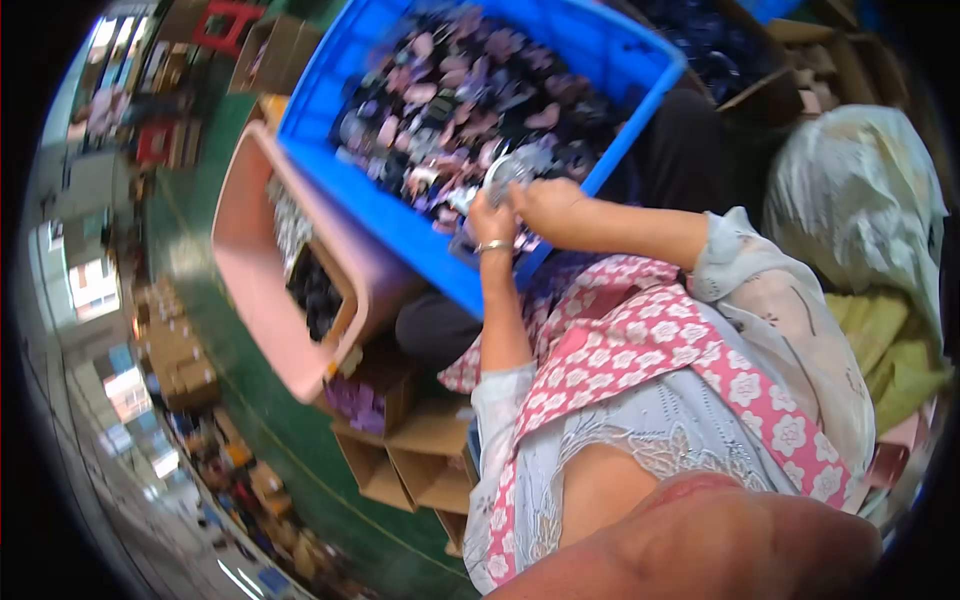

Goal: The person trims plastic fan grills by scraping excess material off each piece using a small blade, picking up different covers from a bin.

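A clear, rounded plastic piece (pixel 507 174) is held over the near side of a blue plastic crate (pixel 400 225). My left hand (pixel 491 220), with a bracelet at the wrist, is closed around its lower part. My right hand (pixel 550 208) meets the left from the right side, its fingers pinched at the same piece; the fingertips are blurred and partly hidden. Beneath both hands, the crate is filled with many small flat pieces (pixel 450 85) in pink, purple, black and clear. Their exact kind is too small to tell.
Left of the crate stands a pink tub (pixel 262 290) with a carton of dark pieces inside. Cardboard boxes (pixel 430 465) sit on the green floor (pixel 290 440) below it. A stuffed whitish sack (pixel 850 190) is at right, and a box of dark items (pixel 705 50) lies beyond the crate.
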A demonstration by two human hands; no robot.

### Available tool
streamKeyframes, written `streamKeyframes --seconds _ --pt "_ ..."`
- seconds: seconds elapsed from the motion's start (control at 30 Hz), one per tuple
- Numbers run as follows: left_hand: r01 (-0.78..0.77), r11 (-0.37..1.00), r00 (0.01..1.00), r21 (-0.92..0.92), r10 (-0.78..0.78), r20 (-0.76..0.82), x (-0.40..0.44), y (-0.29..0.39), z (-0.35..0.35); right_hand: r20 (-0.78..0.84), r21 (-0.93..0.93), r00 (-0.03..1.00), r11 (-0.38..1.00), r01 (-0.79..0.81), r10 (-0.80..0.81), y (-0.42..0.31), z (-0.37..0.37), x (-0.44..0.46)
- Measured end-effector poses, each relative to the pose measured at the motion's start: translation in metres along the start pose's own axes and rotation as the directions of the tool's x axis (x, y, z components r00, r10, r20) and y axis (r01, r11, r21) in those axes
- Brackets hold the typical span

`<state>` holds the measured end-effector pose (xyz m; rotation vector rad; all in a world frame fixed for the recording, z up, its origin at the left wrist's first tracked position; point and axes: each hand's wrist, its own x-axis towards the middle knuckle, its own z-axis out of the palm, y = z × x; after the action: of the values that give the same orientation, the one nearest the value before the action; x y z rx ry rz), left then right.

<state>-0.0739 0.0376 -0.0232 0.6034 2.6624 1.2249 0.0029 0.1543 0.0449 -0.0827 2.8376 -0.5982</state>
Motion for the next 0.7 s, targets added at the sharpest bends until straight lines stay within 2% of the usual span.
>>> streamKeyframes --seconds 0.03,0.07,0.1,0.13,0.17,0.2,0.23,0.27,0.3,0.33,0.37,0.4,0.43,0.47,0.5,0.53,0.6,0.63,0.7 --pt "-0.043 0.999 0.998 0.019 0.044 -0.044 0.0 0.016 0.002 -0.102 0.015 0.994 0.999 -0.041 0.043 0.001 0.0 -0.003" --pt "-0.081 0.997 0.995 -0.002 0.081 -0.061 0.004 0.022 0.006 -0.112 0.124 0.99 0.99 -0.069 0.084 0.007 -0.012 -0.007" --pt "-0.126 0.988 0.983 0.089 0.136 -0.124 0.006 0.031 0.005 -0.126 0.207 0.988 0.977 -0.058 0.086 0.017 -0.015 -0.007" --pt "-0.181 0.981 0.965 0.067 0.19 -0.179 0.011 0.034 0.008 -0.122 0.254 0.988 0.965 -0.061 0.094 0.023 -0.023 -0.01" --pt "-0.138 0.988 0.978 0.07 0.147 -0.145 0.013 0.034 0.009 -0.114 0.302 0.99 0.952 -0.05 0.088 0.024 -0.026 -0.014" --pt "-0.174 0.982 0.982 0.068 0.178 -0.065 0.02 0.017 0.015 -0.248 0.288 0.958 0.955 -0.07 0.145 0.02 -0.015 -0.021" --pt "0.051 0.999 0.992 -0.012 -0.052 -0.111 0.034 -0.015 0.016 -0.205 0.265 0.972 0.963 -0.057 0.114 0.008 -0.023 -0.046" --pt "0.342 0.872 0.921 -0.351 -0.384 -0.057 0.056 -0.084 0.013 -0.055 0.098 0.998 0.995 0.01 -0.005 -0.004 -0.018 -0.067" --pt "0.384 0.695 0.853 -0.608 -0.519 -0.054 0.036 -0.043 -0.016 0.036 0.17 0.995 0.982 0.084 -0.092 -0.002 -0.02 -0.086" --pt "0.39 0.728 0.85 -0.564 -0.52 -0.083 0.039 -0.075 -0.033 0.044 0.339 0.999 0.941 0.014 -0.031 0.012 -0.019 -0.084" --pt "0.433 0.731 0.838 -0.527 -0.543 -0.064 0.031 -0.057 -0.052 0.06 0.494 0.998 0.868 -0.045 0.018 0.03 -0.017 -0.077" --pt "0.393 0.71 0.878 -0.584 -0.479 0.009 0.023 -0.062 -0.06 -0.189 0.552 0.965 0.833 -0.048 0.18 0.044 -0.017 -0.067" --pt "0.386 0.686 0.912 -0.617 -0.387 0.14 0.012 -0.045 -0.065 -0.575 0.507 0.802 0.841 0.19 0.165 0.058 -0.008 -0.049" --pt "0.363 0.681 0.932 -0.636 -0.271 0.242 0.003 -0.02 -0.059 -0.537 0.634 0.816 0.741 0.221 0.216 0.07 -0.014 -0.036" --pt "0.411 0.709 0.908 -0.573 -0.26 0.33 -0.007 0.013 -0.054 -0.273 0.855 0.91 0.511 0.081 0.312 0.072 -0.033 -0.037" --pt "0.419 0.677 0.888 -0.605 -0.167 0.428 -0.014 0.044 -0.05 -0.189 0.911 0.934 0.41 0.051 0.303 0.073 -0.043 -0.035" --pt "0.454 0.574 0.836 -0.681 -0.011 0.549 -0.02 0.083 -0.038 -0.113 0.96 0.991 0.266 0.091 0.069 0.09 -0.044 -0.028" --pt "0.494 0.533 0.819 -0.687 -0.02 0.574 -0.021 0.091 -0.032 -0.114 0.976 0.992 0.195 0.101 0.059 0.093 -0.049 -0.033" --pt "0.595 0.293 0.764 -0.749 0.085 0.64 -0.016 0.097 -0.025 -0.094 0.977 0.97 0.209 0.047 0.223 0.118 -0.059 -0.044"
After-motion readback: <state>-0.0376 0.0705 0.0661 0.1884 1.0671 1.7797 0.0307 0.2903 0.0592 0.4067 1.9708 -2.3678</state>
